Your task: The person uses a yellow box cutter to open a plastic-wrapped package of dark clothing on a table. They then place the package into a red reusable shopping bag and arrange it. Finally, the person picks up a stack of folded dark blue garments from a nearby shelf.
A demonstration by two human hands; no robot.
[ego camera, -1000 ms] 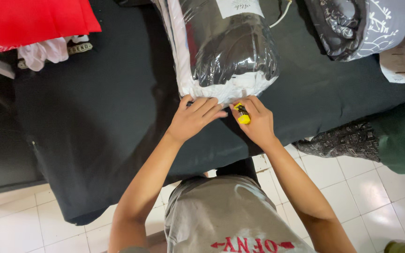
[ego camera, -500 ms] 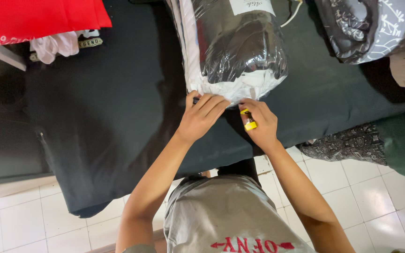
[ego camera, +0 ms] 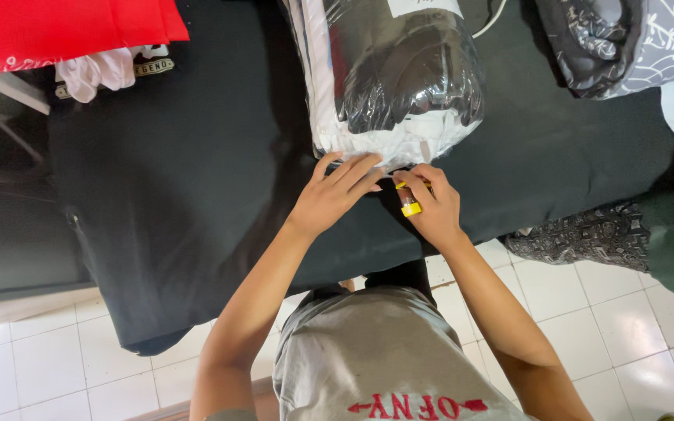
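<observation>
At the plastic-wrapped bundle, both hands.

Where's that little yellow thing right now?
In the head view, the small yellow tool sits in the right hand, just right of centre, at the near end of the plastic-wrapped bundle, beside the left hand.

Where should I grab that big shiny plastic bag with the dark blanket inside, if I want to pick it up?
Probably with both hands around the sides of the plastic-wrapped bundle, coming from its near end. It lies lengthwise on the black cloth, bulky and rounded, and its film looks slippery. The left hand already presses the near edge; the right hand holds a small yellow tool.
</observation>
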